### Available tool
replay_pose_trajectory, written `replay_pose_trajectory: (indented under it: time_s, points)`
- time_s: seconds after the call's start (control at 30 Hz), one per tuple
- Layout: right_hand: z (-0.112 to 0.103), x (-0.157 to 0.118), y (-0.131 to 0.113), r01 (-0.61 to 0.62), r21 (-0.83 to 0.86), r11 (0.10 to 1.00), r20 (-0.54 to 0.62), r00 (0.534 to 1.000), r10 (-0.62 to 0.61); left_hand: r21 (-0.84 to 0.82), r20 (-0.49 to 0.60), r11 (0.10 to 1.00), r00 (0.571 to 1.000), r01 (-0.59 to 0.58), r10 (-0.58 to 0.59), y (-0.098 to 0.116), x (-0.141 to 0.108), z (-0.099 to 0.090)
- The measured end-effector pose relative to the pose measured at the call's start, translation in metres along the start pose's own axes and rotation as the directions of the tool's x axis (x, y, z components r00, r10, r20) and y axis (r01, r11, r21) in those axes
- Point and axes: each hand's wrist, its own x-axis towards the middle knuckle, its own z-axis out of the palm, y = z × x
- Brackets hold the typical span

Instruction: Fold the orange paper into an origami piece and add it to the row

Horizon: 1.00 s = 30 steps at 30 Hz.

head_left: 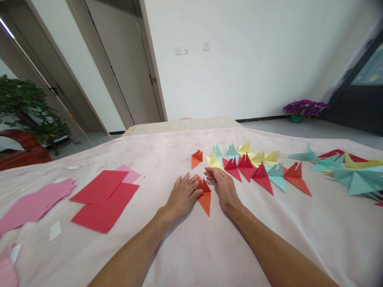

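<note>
An orange folded-paper crane (205, 198) lies on the pale pink cloth between my hands. My left hand (184, 194) is spread low at its left side, with the thumb over its left wing and the fingers stretched away from me. Just right of the crane is my right hand (223, 186), its fingers curled in and nothing visible between them. Near those fingertips stands a yellow crane (214, 161). A smaller-looking orange crane (196, 159) sits farther back, beyond my left hand. Part of the near crane is hidden under my left hand.
Rows of red (262, 177), blue (277, 175) and yellow cranes run rightward, ending near another orange crane (297, 177). More cranes (356, 177) are heaped at far right. Red paper squares (100, 187) and pink sheets (38, 201) lie left on the cloth (191, 259).
</note>
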Motion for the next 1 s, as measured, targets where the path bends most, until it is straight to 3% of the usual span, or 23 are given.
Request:
replay_pose_trajectory:
  time_s: [0.2,0.37,0.7,1.0]
  points:
    - [0.001,-0.0021,-0.0026,-0.003,-0.04,0.999,0.039,0.999,0.005,-0.032,-0.011,0.999,1.0,0.029,-0.029,-0.0027,0.0017,0.0]
    - [0.0017,-0.0047,-0.0058,0.104,-0.204,0.973,0.164,0.984,-0.071,-0.061,-0.033,0.998,0.999,0.025,-0.027,-0.0025,0.002,-0.0006]
    - [0.0049,-0.0034,0.0015,0.177,-0.335,0.925,0.217,0.97,-0.107,-0.232,-0.245,0.972,0.965,0.037,-0.095,0.0019,0.0008,-0.0026]
    - [0.0048,-0.0032,0.0028,0.37,-0.444,0.816,0.324,0.915,-0.239,-0.198,-0.237,0.979,0.967,0.051,-0.098,0.0014,0.0035,-0.0002]
